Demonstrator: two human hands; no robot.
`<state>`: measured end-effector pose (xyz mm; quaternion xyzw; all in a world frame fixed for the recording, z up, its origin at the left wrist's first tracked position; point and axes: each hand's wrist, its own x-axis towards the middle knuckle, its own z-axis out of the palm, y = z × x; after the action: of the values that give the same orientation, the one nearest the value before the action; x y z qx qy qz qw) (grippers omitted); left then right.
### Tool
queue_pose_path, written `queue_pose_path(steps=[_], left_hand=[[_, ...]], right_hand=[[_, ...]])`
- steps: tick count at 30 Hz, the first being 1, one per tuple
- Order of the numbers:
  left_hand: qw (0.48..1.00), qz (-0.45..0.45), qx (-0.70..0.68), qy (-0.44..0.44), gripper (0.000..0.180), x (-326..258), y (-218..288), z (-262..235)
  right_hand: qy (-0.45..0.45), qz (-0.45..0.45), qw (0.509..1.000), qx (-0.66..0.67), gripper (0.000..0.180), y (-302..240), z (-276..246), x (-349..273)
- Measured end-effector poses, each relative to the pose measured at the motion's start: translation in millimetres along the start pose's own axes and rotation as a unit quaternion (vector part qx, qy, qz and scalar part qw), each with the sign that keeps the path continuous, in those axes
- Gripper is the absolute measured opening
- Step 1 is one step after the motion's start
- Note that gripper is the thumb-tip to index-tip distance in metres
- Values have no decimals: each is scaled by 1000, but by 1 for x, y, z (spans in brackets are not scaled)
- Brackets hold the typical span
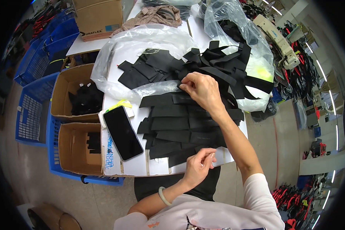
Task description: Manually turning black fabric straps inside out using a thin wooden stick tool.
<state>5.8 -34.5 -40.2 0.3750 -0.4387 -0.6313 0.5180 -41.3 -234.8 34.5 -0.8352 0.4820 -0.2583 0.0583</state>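
My right hand (204, 91) reaches over the middle of the table, its thumb and fingers pinched at the edge of a black fabric strip (179, 85). Below it lie overlapping rows of flat black fabric pieces (170, 123), spread toward the table's near edge. Close to that edge is my left hand (198, 166), with a pale bracelet on its wrist. Its fingers are curled together, and whatever they may hold is too small to make out. Beyond my right hand, a loose heap of black strips (218, 63) rests on clear plastic bags (142, 42).
Left of the pieces, a black smartphone (122, 132) leans on a small white box. Two open cardboard boxes (71, 153) with black items stand in blue crates (30, 119) beside the table. A closed carton (97, 17) and checked cloth (153, 16) are at the back; a sewing machine (278, 40) is far right.
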Motion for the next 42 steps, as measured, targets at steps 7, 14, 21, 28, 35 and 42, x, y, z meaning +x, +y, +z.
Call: queue_pose_path(steps=[7,14,21,28,35,42], left_hand=[[1000,21,22,3,14,-12,3,3],[992,83,83,35,13,-25,9,-7],[997,40,-14,57,13,-16,21,-19],[956,93,-116,251,20,27,66,-75],[931,140,-170,291,24,51,85,-94],[955,88,-153,237,23,8,70,-65]], right_hand=[[-74,-90,993,20,18,-25,88,69],[-59,-49,993,-89,17,-33,160,91],[-50,-8,998,-21,11,-35,145,91],[85,-36,985,144,12,-6,57,95],[26,-57,987,149,26,-4,45,74],[-49,45,995,-74,15,-19,121,78]])
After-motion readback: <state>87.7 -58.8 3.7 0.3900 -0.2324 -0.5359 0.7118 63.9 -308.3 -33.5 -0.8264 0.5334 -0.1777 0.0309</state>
